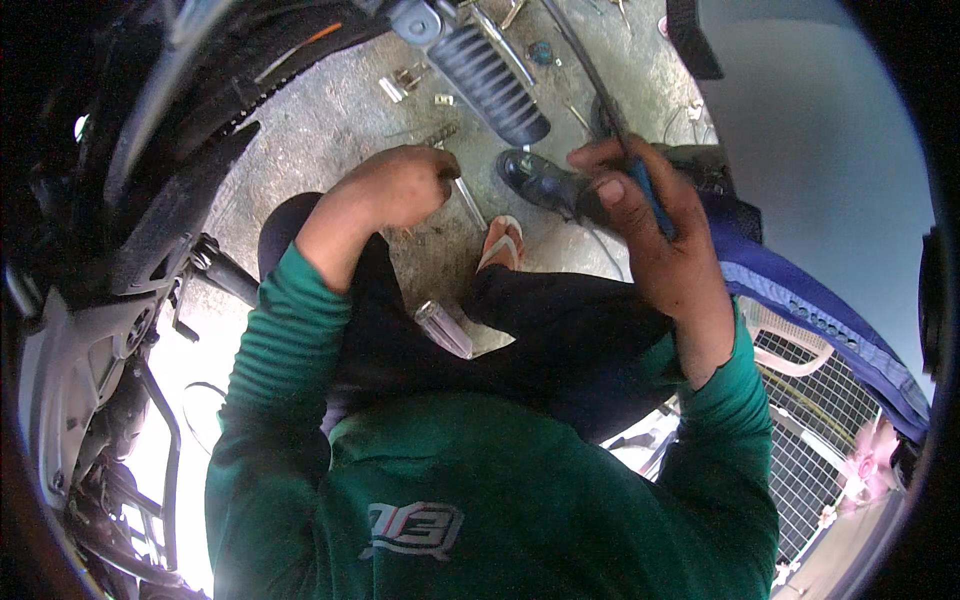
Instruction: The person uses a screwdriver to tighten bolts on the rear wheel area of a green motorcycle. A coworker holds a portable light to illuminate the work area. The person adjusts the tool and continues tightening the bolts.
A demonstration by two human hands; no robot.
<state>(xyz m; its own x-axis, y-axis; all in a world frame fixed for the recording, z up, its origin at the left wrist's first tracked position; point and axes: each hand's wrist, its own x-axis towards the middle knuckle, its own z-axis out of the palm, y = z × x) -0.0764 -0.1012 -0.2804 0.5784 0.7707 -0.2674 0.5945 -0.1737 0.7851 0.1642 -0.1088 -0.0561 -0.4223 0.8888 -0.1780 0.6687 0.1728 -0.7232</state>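
Observation:
My left hand (395, 190) is closed, with its fingers curled under beside the motorcycle's ribbed black rubber footrest (490, 85). Whatever those fingers hold, if anything, is hidden. A shiny metal rod (469, 205) shows just beyond them; I cannot tell if it touches the hand. To the right, my right hand (668, 230) is raised, its thumb and fingers closed around a slim blue piece (652, 200). A thin dark cable or rod (590, 85) runs from the top edge down to this grip. Whether it joins the blue piece is hidden by the fingers.
Motorcycle parts (110, 350) crowd the left side. Metal parts (395, 88) and tools lie scattered on the concrete floor (320, 110). A silvery can (443, 330) is between my legs. Another person's black shoe (540, 182) is ahead. A pink flower (872, 458) and dark grid (815, 455) are at right.

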